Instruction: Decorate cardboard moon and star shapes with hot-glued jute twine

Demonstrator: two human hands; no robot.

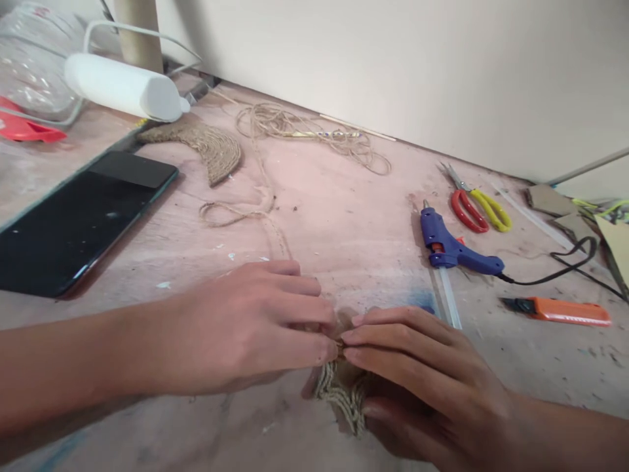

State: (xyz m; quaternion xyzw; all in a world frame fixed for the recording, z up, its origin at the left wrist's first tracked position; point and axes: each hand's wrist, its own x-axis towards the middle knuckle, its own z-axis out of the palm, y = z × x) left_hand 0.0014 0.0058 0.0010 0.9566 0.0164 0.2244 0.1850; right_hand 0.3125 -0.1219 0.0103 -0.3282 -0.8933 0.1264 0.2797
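Note:
My left hand (255, 321) and my right hand (413, 367) meet fingertip to fingertip low in the middle of the wooden table (344, 216). Both press and pinch a small piece wound from jute rope (341, 393), mostly hidden under the fingers. A strand of jute twine (275, 229) runs from under my left hand back to a loose tangle of twine (299, 128) near the wall. A finished half-round jute piece (211, 147) lies at the back left.
A blue glue gun (452, 249) with a clear glue stick lies right of my hands, its black cord trailing right. Red-and-yellow scissors (474, 206), an orange utility knife (560, 309), a black phone (73, 223), a white cylinder (120, 85) and cardboard scraps (555, 200) surround it.

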